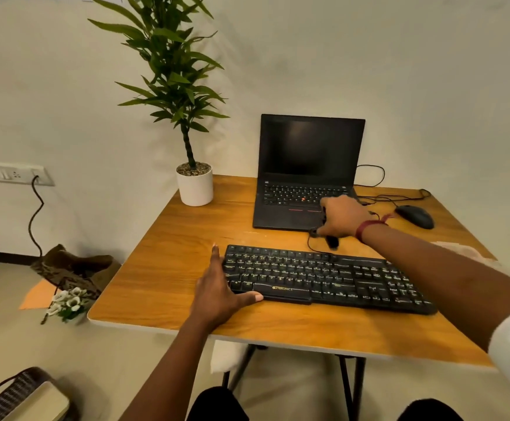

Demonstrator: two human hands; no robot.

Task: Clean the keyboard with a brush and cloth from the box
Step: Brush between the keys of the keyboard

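The right hand (340,218), clenched on a dark brush-like object (331,240), sits just above the keyboard (323,278), which runs left-right; the left hand (217,291), fingers released, steadies its left end.

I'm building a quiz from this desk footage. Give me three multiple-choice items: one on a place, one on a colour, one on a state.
1. Where is the mouse?
A. right of the laptop
B. left of the plant pot
C. on the keyboard

2. What colour is the plant pot?
A. red
B. white
C. blue

3. What state is the laptop in?
A. lid shut
B. open, screen bright
C. open, screen dark

Answers: 1 A, it sits on the table past the laptop's right edge. 2 B, the pot is plain white. 3 C, the lid is raised and the screen black.
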